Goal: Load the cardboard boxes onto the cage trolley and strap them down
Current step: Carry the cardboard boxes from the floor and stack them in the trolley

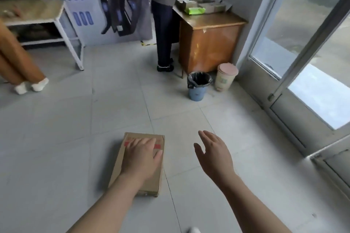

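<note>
Soft daylight from the glass door (295, 47); edges blurred, warped.

Not much to go on with the wearer here, only two arms show. The left forearm (106, 202) and right forearm (251, 198) are both bare right down to the bottom edge of the frame, skin only. The left hand (141, 155) and right hand (213, 153) are bare too. The only possible clothing is a small white rounded thing (194, 230) at the very bottom edge, maybe a shoe toe, but it's too cropped and blurry to say.
</note>
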{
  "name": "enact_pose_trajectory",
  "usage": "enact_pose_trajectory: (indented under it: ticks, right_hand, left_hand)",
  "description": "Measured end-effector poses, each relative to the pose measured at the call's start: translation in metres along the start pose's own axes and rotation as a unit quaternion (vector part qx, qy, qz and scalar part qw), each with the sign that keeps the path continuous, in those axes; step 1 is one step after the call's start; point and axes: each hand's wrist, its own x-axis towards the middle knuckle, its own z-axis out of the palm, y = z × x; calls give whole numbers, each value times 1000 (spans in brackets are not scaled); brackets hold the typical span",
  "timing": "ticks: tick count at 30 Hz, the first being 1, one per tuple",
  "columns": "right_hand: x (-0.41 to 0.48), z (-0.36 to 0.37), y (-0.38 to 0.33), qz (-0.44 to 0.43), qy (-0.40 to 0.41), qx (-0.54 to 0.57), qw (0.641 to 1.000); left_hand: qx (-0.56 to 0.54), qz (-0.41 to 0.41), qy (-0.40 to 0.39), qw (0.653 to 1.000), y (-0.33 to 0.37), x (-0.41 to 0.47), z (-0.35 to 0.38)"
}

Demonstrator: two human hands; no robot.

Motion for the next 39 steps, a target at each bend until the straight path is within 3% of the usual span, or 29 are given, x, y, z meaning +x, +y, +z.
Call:
enact_pose_trajectory:
  ticks: [10,15,22,29,39]
  right_hand:
    - [99,84,-39,-86,-86,55,991]
    - [138,150,-66,-51,-151,43,986]
    - [174,251,-104,68,-181,44,980]
    - [175,366,-81,146,-222,33,964]
    - [111,598,17,221,-316,13,923]
  left_hand:
    - [13,-152,-2,988,-80,36,9]
    - [4,-149,-43,988,-149,82,31]
    - [-3,-108,-117,987,-248,161,83]
    - [-44,-126,-201,970,-315,199,190]
    - [-53,-164,-318,933,-408,172,431]
